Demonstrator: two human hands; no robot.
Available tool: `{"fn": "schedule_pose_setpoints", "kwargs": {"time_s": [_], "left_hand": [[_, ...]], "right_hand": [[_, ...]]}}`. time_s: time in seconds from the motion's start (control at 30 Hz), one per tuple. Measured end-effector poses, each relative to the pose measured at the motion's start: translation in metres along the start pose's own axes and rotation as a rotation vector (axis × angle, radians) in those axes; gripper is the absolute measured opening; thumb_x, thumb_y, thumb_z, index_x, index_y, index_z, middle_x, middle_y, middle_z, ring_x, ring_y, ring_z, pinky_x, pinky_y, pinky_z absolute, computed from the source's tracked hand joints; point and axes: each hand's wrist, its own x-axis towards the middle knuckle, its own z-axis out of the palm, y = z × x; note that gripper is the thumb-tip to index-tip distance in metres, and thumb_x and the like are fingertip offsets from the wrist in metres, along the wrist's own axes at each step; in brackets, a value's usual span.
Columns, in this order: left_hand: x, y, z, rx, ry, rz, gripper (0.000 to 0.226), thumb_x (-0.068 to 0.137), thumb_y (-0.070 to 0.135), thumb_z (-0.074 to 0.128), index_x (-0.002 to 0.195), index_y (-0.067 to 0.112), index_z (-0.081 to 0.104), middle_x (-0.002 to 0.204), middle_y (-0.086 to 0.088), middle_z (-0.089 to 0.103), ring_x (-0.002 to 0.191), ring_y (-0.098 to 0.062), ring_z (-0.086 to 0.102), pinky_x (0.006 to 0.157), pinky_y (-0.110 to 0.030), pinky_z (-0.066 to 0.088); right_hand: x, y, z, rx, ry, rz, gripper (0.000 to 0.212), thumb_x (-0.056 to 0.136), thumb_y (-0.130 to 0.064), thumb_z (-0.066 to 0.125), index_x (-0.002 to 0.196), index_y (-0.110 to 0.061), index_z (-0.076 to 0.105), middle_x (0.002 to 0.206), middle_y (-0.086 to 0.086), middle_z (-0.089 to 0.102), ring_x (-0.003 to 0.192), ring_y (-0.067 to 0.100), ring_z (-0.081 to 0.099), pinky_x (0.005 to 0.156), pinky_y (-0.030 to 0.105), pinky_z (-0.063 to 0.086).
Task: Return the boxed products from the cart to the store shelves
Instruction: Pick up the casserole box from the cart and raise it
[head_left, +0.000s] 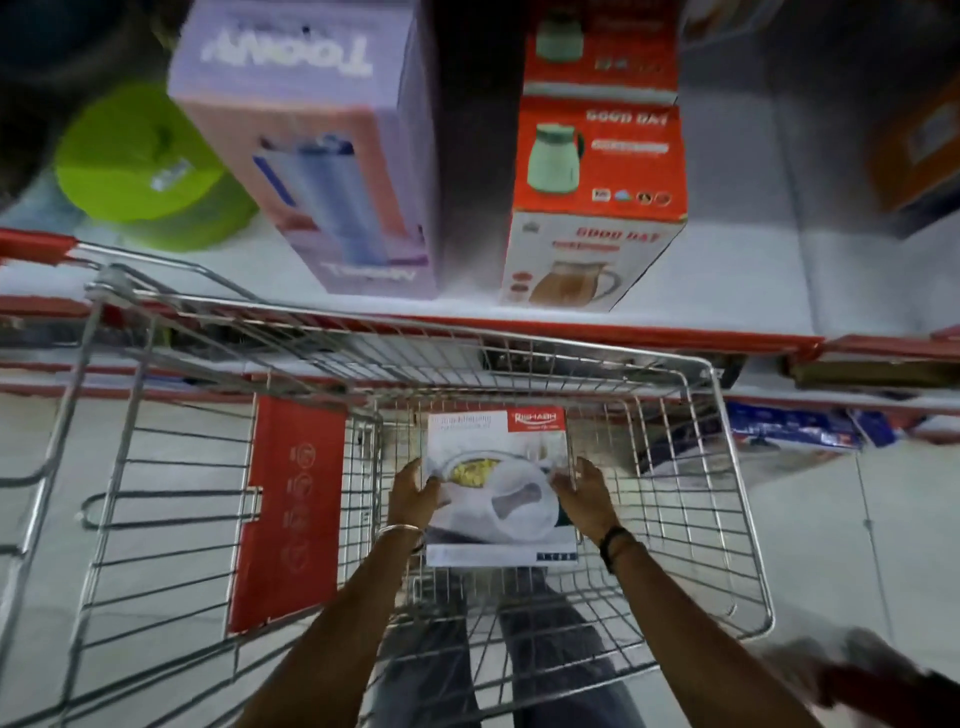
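One boxed product is all that shows inside the cart (727, 467), so the job looks close to its end, though the basket's near corners fall partly outside the view and I cannot rule out more. Largest first: the store shelf (727, 270) runs across the top of the view, red-edged and pale, with open room to the right of the goods standing on it. On it stand a tall lilac box (311, 171), a stack of orange flask boxes (597, 150) just beside it with a dark gap between, and a lime-green round container (145, 166) off to the left. Whether any of these came from the cart cannot be told from here.

Below the shelf the wire cart sits pulled up against the shelving, its red child-seat flap (291, 514) folded down on the left side. In the basket lies the white box (498, 483), flat and picture side up, printed with a serving dish. The left hand (413, 493) grips its left edge and the right hand (584, 493) its right edge, fingers clamped on the box from both sides. It appears low in the basket; whether it is already lifted off the wire floor I cannot tell.

What is left, by my reading: raise this box clear of the rim and set it in the bare stretch of shelf.
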Motion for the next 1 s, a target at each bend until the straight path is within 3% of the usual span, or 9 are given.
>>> {"fn": "schedule_pose_setpoints", "kwargs": {"time_s": [0.1, 0.17, 0.27, 0.33, 0.5, 0.6, 0.73, 0.87, 1.0], "left_hand": [[0.012, -0.023, 0.001, -0.073, -0.121, -0.134, 0.048, 0.089, 0.013, 0.055, 0.135, 0.005, 0.040, 0.141, -0.010, 0.043, 0.120, -0.028, 0.049, 0.082, -0.019, 0.050], [0.017, -0.031, -0.002, -0.072, -0.162, -0.168, 0.026, 0.087, 0.014, 0.057, 0.112, 0.004, 0.058, 0.128, -0.017, 0.058, 0.105, -0.027, 0.057, 0.075, -0.030, 0.054], [0.011, -0.026, -0.013, -0.025, -0.139, -0.188, 0.013, 0.074, 0.025, 0.062, 0.067, 0.014, 0.060, 0.095, -0.017, 0.066, 0.089, -0.030, 0.060, 0.085, -0.046, 0.051], [-0.006, -0.016, -0.025, -0.058, -0.133, -0.157, 0.011, 0.061, 0.029, 0.058, 0.059, 0.018, 0.056, 0.078, -0.012, 0.061, 0.077, -0.026, 0.056, 0.071, -0.038, 0.048], [-0.039, -0.006, -0.060, -0.118, -0.122, -0.038, 0.033, 0.060, 0.014, 0.079, 0.089, 0.011, 0.064, 0.088, -0.011, 0.065, 0.086, -0.024, 0.060, 0.068, -0.033, 0.045], [-0.064, 0.009, -0.076, -0.200, -0.145, 0.024, 0.026, 0.070, 0.002, 0.075, 0.079, 0.020, 0.058, 0.081, 0.003, 0.059, 0.075, -0.014, 0.056, 0.064, -0.031, 0.045], [-0.090, 0.023, -0.095, -0.251, -0.150, 0.171, 0.032, 0.063, 0.009, 0.080, 0.092, 0.013, 0.066, 0.093, -0.008, 0.067, 0.091, -0.029, 0.065, 0.072, -0.035, 0.053], [-0.112, 0.043, -0.109, -0.291, -0.162, 0.312, 0.048, 0.058, 0.016, 0.083, 0.102, 0.008, 0.067, 0.104, -0.015, 0.068, 0.090, -0.028, 0.067, 0.073, -0.036, 0.056], [-0.128, 0.060, -0.118, -0.345, -0.146, 0.415, 0.039, 0.068, 0.001, 0.074, 0.106, 0.002, 0.065, 0.099, -0.015, 0.069, 0.079, -0.019, 0.066, 0.061, -0.017, 0.056]], "right_hand": [[0.002, 0.007, 0.013, 0.054, -0.016, 0.107, 0.021, 0.089, -0.014, 0.058, 0.106, -0.003, 0.053, 0.096, 0.018, 0.058, 0.092, 0.025, 0.055, 0.065, 0.026, 0.043], [0.002, 0.013, 0.019, 0.022, -0.027, 0.112, 0.019, 0.088, -0.017, 0.059, 0.102, -0.005, 0.054, 0.095, 0.015, 0.059, 0.087, 0.025, 0.054, 0.056, 0.023, 0.038], [-0.009, 0.010, 0.020, 0.016, 0.014, 0.115, 0.029, 0.089, -0.024, 0.057, 0.109, -0.003, 0.058, 0.106, 0.018, 0.064, 0.091, 0.030, 0.058, 0.070, 0.031, 0.047], [-0.022, 0.002, 0.013, 0.044, 0.020, 0.097, 0.028, 0.092, -0.025, 0.053, 0.111, -0.005, 0.059, 0.109, 0.017, 0.063, 0.090, 0.029, 0.057, 0.076, 0.033, 0.046], [-0.061, -0.013, -0.012, 0.126, 0.071, -0.028, 0.030, 0.090, -0.033, 0.056, 0.110, -0.013, 0.065, 0.102, 0.005, 0.065, 0.093, 0.023, 0.060, 0.076, 0.029, 0.044], [-0.083, -0.019, -0.032, 0.188, 0.070, -0.122, 0.030, 0.085, -0.030, 0.064, 0.111, -0.016, 0.066, 0.107, 0.003, 0.068, 0.100, 0.021, 0.063, 0.080, 0.027, 0.049], [-0.109, -0.032, -0.057, 0.296, 0.074, -0.211, 0.043, 0.079, -0.029, 0.071, 0.119, -0.016, 0.061, 0.111, 0.007, 0.070, 0.103, 0.021, 0.065, 0.093, 0.043, 0.052], [-0.126, -0.052, -0.074, 0.362, 0.083, -0.322, 0.040, 0.080, -0.023, 0.069, 0.118, -0.014, 0.062, 0.108, 0.004, 0.071, 0.102, 0.020, 0.066, 0.086, 0.035, 0.053], [-0.136, -0.068, -0.083, 0.368, 0.060, -0.418, 0.032, 0.080, -0.027, 0.069, 0.110, -0.019, 0.067, 0.110, 0.003, 0.071, 0.102, 0.020, 0.067, 0.084, 0.032, 0.055]]}}
